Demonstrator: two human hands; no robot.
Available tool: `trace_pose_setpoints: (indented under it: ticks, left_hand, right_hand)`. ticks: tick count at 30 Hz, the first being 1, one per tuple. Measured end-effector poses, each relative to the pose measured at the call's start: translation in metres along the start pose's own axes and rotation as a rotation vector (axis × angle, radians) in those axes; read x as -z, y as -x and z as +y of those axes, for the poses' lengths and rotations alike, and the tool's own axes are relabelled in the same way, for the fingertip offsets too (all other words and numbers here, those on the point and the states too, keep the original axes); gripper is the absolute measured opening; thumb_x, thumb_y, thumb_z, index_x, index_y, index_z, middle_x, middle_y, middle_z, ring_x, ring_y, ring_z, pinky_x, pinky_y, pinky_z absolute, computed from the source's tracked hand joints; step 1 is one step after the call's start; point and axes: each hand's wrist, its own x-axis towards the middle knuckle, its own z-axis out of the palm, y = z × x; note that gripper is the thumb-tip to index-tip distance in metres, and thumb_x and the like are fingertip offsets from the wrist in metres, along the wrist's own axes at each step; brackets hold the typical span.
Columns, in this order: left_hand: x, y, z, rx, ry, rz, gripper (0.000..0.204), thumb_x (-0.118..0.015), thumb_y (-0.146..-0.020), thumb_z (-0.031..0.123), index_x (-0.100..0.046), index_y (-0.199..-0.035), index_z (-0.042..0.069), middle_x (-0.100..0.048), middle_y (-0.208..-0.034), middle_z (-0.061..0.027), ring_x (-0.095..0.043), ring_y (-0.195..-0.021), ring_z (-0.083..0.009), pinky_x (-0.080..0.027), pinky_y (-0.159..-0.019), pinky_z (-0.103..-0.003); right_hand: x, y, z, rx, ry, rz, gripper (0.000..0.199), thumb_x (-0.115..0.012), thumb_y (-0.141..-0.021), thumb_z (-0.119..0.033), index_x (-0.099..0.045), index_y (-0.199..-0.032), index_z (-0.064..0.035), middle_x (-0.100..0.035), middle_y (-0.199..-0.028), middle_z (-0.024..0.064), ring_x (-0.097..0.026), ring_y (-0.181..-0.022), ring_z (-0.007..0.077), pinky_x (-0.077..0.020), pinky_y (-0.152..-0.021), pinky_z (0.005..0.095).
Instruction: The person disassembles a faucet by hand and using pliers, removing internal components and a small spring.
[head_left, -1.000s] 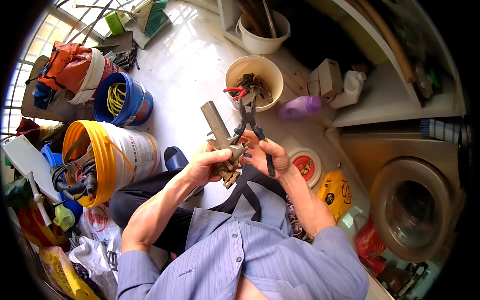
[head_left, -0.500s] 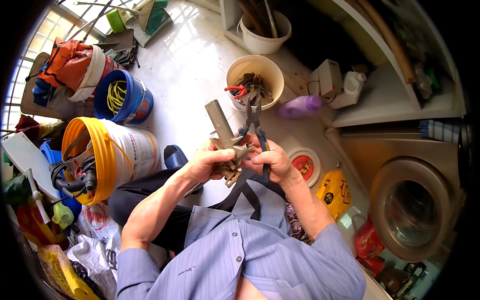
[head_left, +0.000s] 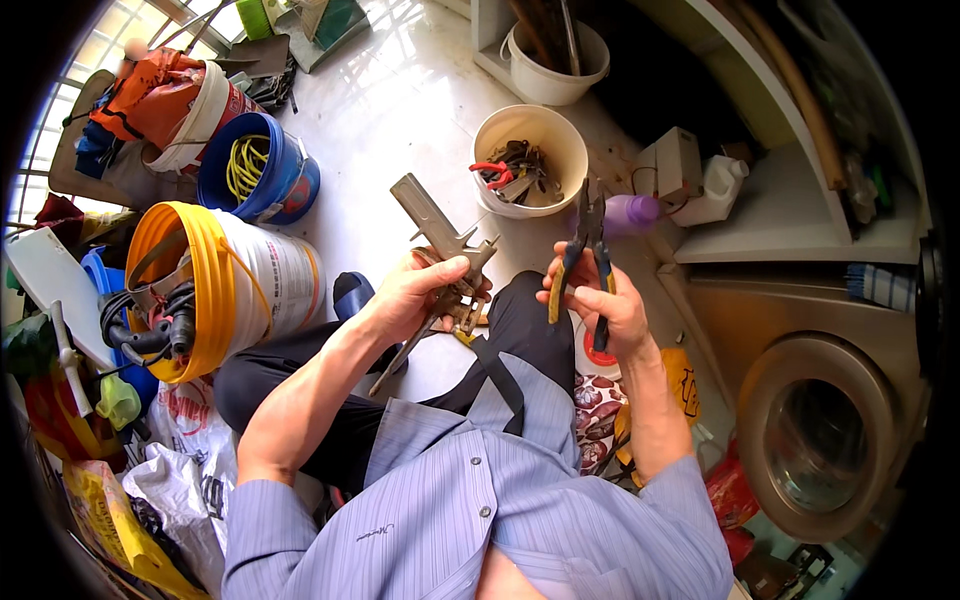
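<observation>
My left hand (head_left: 420, 295) is closed around a worn grey metal tool (head_left: 430, 215) that looks like the handle end of a caulking gun. Its long channel-shaped handle points up and left, and a thin rod runs out below the hand. My right hand (head_left: 612, 305) grips pliers (head_left: 588, 230) with blue and yellow handles, jaws upward. The pliers and the metal tool are apart. Beyond both hands stands a cream bucket (head_left: 565, 140) with several hand tools inside, red-handled ones among them.
At left are a yellow-rimmed bucket (head_left: 150, 250) with corded tools, a blue bucket (head_left: 215, 150) with yellow cord, and plastic bags (head_left: 180, 490). On the right stand a purple bottle (head_left: 630, 213), a white jug (head_left: 715, 190) and a front-loading washing machine (head_left: 820, 430).
My right hand has moved right with the pliers, away from the metal tool. My left hand has shifted slightly up with its tool. The whole view has shifted a little.
</observation>
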Motion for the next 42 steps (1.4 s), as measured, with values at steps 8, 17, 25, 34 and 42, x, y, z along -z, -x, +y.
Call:
trace_pose_setpoints:
  ticks: [8,17,25,34,42]
  left_hand:
    - [-0.015,0.004,0.001,-0.01,-0.069,0.132,0.035,-0.07,-0.098,0.028,-0.063,-0.118,0.0,-0.073,-0.1,-0.016,-0.073,-0.075,-0.0191,-0.055,-0.047,-0.027]
    - [-0.023,0.007,0.0,-0.021,-0.212,0.268,0.031,-0.073,-0.096,0.027,-0.065,-0.114,0.003,-0.072,-0.092,-0.0093,-0.069,-0.065,-0.0145,-0.049,-0.047,-0.025]
    - [-0.026,0.007,0.003,0.02,-0.367,0.265,0.035,-0.075,-0.094,0.032,-0.067,-0.112,0.003,-0.072,-0.091,-0.0065,-0.068,-0.066,-0.0123,-0.048,-0.047,-0.024]
    - [-0.027,0.004,-0.004,0.03,-0.35,0.281,0.037,-0.076,-0.093,0.032,-0.068,-0.114,0.003,-0.072,-0.094,-0.0068,-0.067,-0.068,-0.0122,-0.05,-0.05,-0.025]
    - [-0.027,0.007,-0.002,0.043,-0.379,0.275,0.036,-0.076,-0.093,0.033,-0.068,-0.113,0.003,-0.071,-0.093,-0.0056,-0.065,-0.068,-0.0106,-0.049,-0.051,-0.024]
  right_hand:
    - [-0.001,0.016,0.009,-0.076,1.005,0.072,0.045,-0.064,-0.087,-0.006,-0.058,-0.13,0.003,-0.068,-0.113,0.0164,-0.066,-0.106,0.0281,-0.0502,-0.096,0.0364]
    - [-0.015,0.013,0.019,0.029,1.195,0.032,0.051,-0.064,-0.088,-0.006,-0.054,-0.137,0.0033,-0.064,-0.124,0.0258,-0.063,-0.113,0.0435,-0.05,-0.098,0.0427]
    - [-0.011,0.012,0.024,0.08,1.263,0.035,0.049,-0.066,-0.087,-0.004,-0.054,-0.134,0.0031,-0.064,-0.119,0.0259,-0.063,-0.107,0.0448,-0.0519,-0.092,0.0445]
    - [-0.009,0.014,0.031,0.117,1.247,0.045,0.048,-0.066,-0.086,-0.001,-0.055,-0.133,0.003,-0.064,-0.117,0.0264,-0.064,-0.106,0.045,-0.0531,-0.09,0.0446]
    - [-0.005,0.014,0.037,0.163,1.257,0.032,0.051,-0.068,-0.085,-0.001,-0.054,-0.134,0.0023,-0.066,-0.112,0.0254,-0.065,-0.101,0.0446,-0.0536,-0.087,0.0468]
